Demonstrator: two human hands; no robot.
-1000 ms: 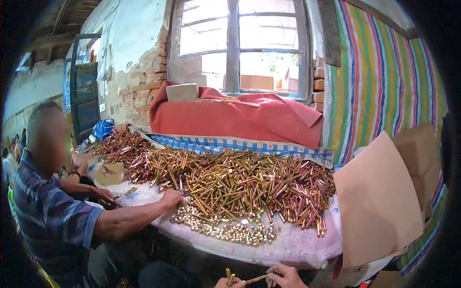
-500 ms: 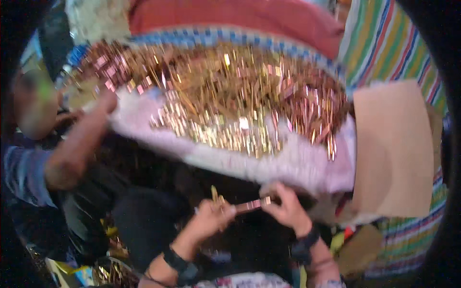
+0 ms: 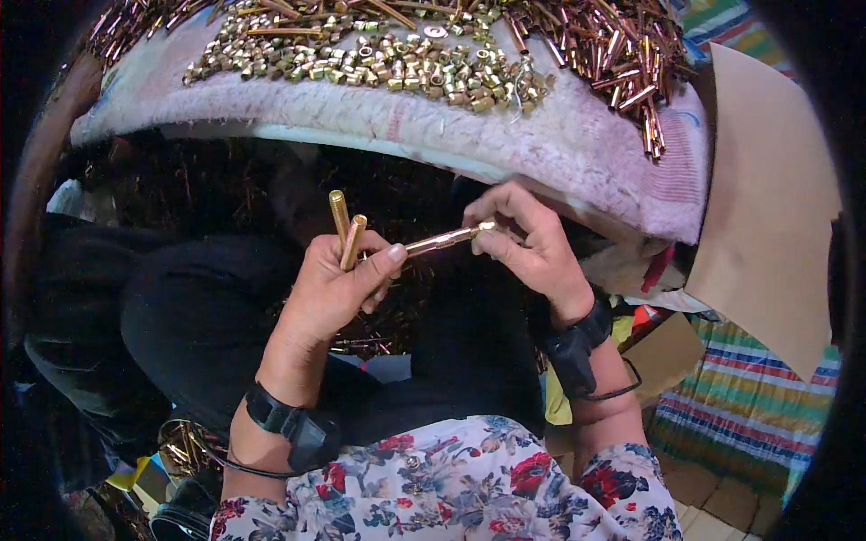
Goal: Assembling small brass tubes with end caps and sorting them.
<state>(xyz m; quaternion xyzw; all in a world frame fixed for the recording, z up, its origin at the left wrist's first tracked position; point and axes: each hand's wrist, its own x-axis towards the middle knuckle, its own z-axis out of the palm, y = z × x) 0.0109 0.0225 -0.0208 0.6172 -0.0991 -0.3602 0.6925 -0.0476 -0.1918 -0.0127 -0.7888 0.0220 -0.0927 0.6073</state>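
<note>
Copper-coloured metal rod (image 3: 442,241) is positioned between the two hands, inclined slightly upward toward the right. Left hand (image 3: 327,287): grasping. The thumb and fingers pinch the near end of the rod; two golden rods (image 3: 353,242) are also retained in this hand, projecting upward from it. Right hand (image 3: 538,250): grasping. The thumb and fingers are closed at the opposite end of the rod, around a bright end piece (image 3: 487,224); its exact form is partly hidden by the fingertips.

Beyond both hands, a pink-and-white cloth (image 3: 541,153) covers the work surface. Small brass-coloured collars (image 3: 406,68) lie loose on it, ahead of the hands. A heap of coppery rods (image 3: 622,54) lies ahead and to the right of the right hand. A cardboard sheet (image 3: 767,198) stands tilted to the right of that hand. Black wrist units (image 3: 573,361) are strapped below both hands.
</note>
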